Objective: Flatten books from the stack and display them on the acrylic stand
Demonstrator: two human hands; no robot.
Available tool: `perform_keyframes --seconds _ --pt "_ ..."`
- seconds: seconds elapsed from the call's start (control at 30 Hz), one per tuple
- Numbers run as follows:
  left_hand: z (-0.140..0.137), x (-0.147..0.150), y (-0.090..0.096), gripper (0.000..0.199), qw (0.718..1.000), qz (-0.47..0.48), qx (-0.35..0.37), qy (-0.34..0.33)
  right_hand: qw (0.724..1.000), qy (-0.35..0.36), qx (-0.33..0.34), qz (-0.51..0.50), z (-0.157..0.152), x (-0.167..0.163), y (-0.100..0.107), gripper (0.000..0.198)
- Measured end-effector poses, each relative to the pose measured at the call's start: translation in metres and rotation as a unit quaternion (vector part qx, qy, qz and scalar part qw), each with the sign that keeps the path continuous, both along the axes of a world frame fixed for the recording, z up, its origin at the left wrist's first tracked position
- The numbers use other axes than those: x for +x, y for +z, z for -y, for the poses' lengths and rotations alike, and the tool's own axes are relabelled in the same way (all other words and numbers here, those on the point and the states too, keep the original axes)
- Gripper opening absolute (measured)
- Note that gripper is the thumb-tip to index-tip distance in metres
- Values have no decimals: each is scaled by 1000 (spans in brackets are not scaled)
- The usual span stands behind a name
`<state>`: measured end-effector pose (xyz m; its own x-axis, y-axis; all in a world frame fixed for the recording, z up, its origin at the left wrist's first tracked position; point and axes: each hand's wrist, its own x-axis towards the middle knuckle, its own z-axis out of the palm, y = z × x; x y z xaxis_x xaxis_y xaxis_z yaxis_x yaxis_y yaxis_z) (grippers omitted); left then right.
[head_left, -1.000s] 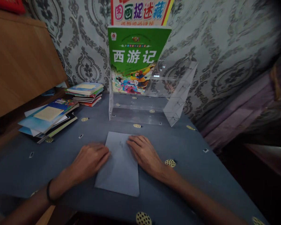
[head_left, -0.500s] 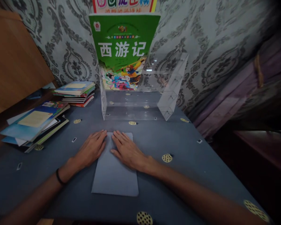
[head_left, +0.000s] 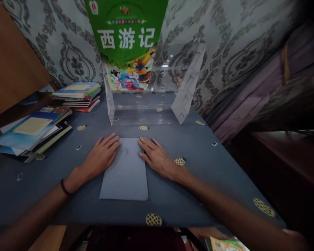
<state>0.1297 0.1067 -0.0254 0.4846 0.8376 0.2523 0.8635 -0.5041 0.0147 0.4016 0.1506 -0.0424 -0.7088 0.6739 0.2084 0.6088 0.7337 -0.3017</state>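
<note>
A plain grey-blue notebook (head_left: 125, 177) lies flat and closed on the table in front of me, with small faint marks near its top. My left hand (head_left: 101, 155) rests palm down along its upper left edge, fingers stretched out over the corner. On the other side, my right hand (head_left: 158, 157) lies flat with its fingertips at the upper right edge and most of the palm over the tablecloth. Neither hand grips anything. Behind the notebook stands a clear acrylic book rack (head_left: 184, 94), holding a green picture book (head_left: 128, 55) upright at its left side.
On the left are two stacks of books, a nearer untidy stack (head_left: 34, 129) and a farther neater stack (head_left: 78, 94). A dark blue tablecloth (head_left: 178, 202) with pineapple prints covers the table. A purple curtain (head_left: 251, 104) hangs at the right. A colourful book (head_left: 225, 244) shows below the table's front edge.
My right hand has slid right, off the notebook's middle to its right edge, uncovering the faint marks. My left hand stays at the left edge. The view has tilted downward.
</note>
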Motion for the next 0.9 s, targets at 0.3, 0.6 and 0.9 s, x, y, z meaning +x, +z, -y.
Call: perform_keyframes --seconds 0.3,0.6,0.9 --pt "23 44 9 38 983 4 -58 -172 999 5 -31 -28 -4 4 -2 48" --pt "42 48 12 39 973 24 -104 -205 1000 -4 -17 8 -2 0 -1 50" --pt "73 50 16 38 964 38 -129 -228 999 -23 19 16 4 -3 -1 48"
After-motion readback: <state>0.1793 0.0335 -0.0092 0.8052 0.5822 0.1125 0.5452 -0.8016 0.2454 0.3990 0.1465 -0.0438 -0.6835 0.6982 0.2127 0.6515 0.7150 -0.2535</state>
